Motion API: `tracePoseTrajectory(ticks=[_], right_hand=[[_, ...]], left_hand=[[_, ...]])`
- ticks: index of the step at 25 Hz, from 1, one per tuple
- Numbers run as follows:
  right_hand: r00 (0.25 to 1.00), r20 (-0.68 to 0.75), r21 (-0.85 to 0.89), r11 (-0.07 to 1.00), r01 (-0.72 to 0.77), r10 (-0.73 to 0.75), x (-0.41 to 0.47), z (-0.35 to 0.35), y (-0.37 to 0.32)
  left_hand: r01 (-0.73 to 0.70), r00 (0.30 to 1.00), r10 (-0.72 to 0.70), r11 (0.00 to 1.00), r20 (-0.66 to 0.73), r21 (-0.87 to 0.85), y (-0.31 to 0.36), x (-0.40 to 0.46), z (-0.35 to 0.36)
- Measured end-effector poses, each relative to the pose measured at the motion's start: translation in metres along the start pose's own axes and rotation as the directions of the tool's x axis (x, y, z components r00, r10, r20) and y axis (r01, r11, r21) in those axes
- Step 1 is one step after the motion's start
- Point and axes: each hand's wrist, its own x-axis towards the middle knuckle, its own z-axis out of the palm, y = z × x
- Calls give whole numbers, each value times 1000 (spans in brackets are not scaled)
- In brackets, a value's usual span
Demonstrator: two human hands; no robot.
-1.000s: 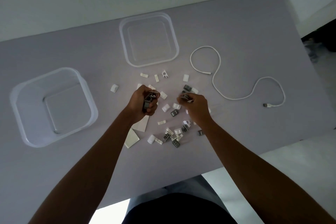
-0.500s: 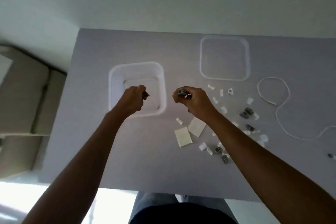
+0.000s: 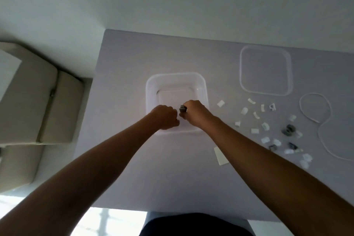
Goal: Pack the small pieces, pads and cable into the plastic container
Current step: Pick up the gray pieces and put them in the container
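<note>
We are holding both hands over the clear plastic container (image 3: 152, 90), which is sitting on the grey tabletop (image 3: 122, 59). Our left hand (image 3: 166, 117) is curled tight into a fist; what is inside that grip we cannot tell. Our right hand (image 3: 193, 111) is pinching a small grey piece (image 3: 183, 108) at its fingertips, just above the container's floor. Off to the right, the container's lid (image 3: 265, 70) is lying flat, white and grey small pieces (image 3: 265, 126) are sitting scattered, the white cable (image 3: 323, 130) is looping beside them, and a white pad (image 3: 220, 155) is peeking out beside our right forearm.
</note>
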Motion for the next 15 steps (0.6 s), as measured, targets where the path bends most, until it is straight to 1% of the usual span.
tracePoseTrajectory(ticks=[2, 4, 7, 8, 9, 10, 11, 12, 13, 14, 15], right_hand=[[999, 36, -18, 999, -29, 29, 9, 9, 1], [996, 65, -20, 998, -63, 64, 14, 15, 4], [996, 81, 11, 999, -41, 40, 17, 23, 12], [996, 86, 23, 999, -23, 21, 17, 26, 13], [996, 86, 26, 1000, -4, 1, 16, 27, 13], [997, 79, 32, 999, 16, -18, 15, 27, 14], [997, 71, 41, 998, 39, -41, 14, 29, 13], [996, 64, 47, 997, 61, -64, 14, 30, 11], [995, 58, 47, 995, 84, -86, 12, 33, 8], [994, 50, 48, 994, 99, -101, 11, 35, 6], [993, 50, 53, 993, 102, -105, 10, 37, 3]], left_hand=[[-23, 996, 22, 1000, 84, 18, -2, 7, 8], [-39, 994, 36, 999, 106, 28, -4, 10, 12], [-82, 995, 78, 993, 59, 85, -12, 7, 9], [-97, 995, 94, 993, 45, 72, -17, 4, 6], [-110, 994, 109, 994, 23, 23, -22, -2, 1], [-124, 992, 123, 990, -29, -63, -25, -8, -3], [-146, 985, 127, 971, -114, -187, -29, -16, -7], [-179, 963, 102, 935, -251, -305, -33, -23, -10], [-203, 909, 28, 901, -416, -384, -36, -31, -11], [-190, 828, -95, 880, -553, -436, -38, -36, -10], [-137, 747, -254, 845, -615, -516, -41, -40, -7]])
